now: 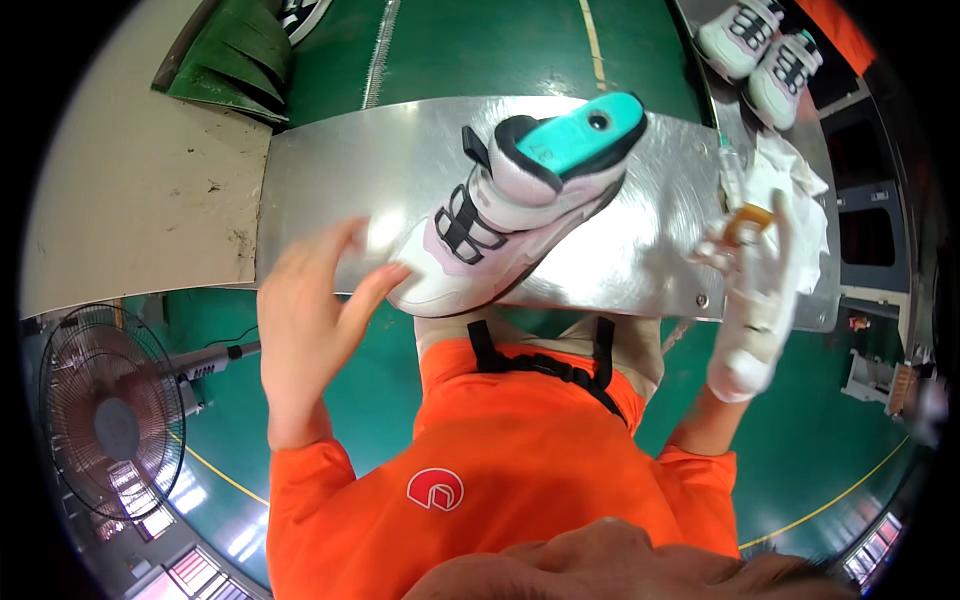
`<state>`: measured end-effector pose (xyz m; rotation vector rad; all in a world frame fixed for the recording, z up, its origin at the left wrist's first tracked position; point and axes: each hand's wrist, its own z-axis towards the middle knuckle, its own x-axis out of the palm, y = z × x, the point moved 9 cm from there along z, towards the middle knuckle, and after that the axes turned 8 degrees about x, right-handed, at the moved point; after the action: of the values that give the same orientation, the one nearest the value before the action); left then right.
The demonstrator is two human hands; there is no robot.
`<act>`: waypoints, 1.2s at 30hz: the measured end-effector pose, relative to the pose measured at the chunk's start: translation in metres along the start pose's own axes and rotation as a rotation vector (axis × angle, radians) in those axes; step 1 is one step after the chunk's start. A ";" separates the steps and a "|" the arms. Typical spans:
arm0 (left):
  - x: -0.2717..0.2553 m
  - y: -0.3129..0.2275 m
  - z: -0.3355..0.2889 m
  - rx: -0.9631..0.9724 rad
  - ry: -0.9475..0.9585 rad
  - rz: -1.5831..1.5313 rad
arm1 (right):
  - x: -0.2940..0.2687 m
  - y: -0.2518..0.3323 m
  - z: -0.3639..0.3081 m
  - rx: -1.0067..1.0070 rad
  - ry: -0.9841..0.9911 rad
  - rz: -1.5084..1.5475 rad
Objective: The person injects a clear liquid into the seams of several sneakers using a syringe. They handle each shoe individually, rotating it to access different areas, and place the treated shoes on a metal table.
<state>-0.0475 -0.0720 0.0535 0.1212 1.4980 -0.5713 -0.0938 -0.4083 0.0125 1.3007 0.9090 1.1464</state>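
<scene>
A white and pale pink sneaker (467,238) with black straps lies on the metal plate, its toe toward my left hand. A teal shoe last (584,133) with a round dark hole fills its opening. My bare left hand (318,300) is open, fingers apart and slightly blurred; the thumb tip is at the toe, but contact is unclear. My right hand (752,290), in a white glove, is over the plate's right end. An amber-coloured piece (748,224) shows between its fingers, one of which points away from me. White crumpled cloth or paper (800,190) lies beside this hand.
The metal plate (330,170) bridges a green belt (480,50). A pair of similar sneakers (740,42) stands at far right. A clear slim bottle (731,170) is near the crumpled white material. Green flaps (228,60) hang at far left, above a beige surface (150,190); a fan (115,425) stands below.
</scene>
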 end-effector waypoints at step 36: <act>0.071 -0.029 0.075 -0.113 -0.130 -1.035 | 0.081 -0.015 -0.022 -0.304 0.044 -0.856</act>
<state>0.0056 -0.1479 0.0005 -0.8106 1.3866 -1.2754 -0.0945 -0.3233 0.0041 0.5277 1.1144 0.5935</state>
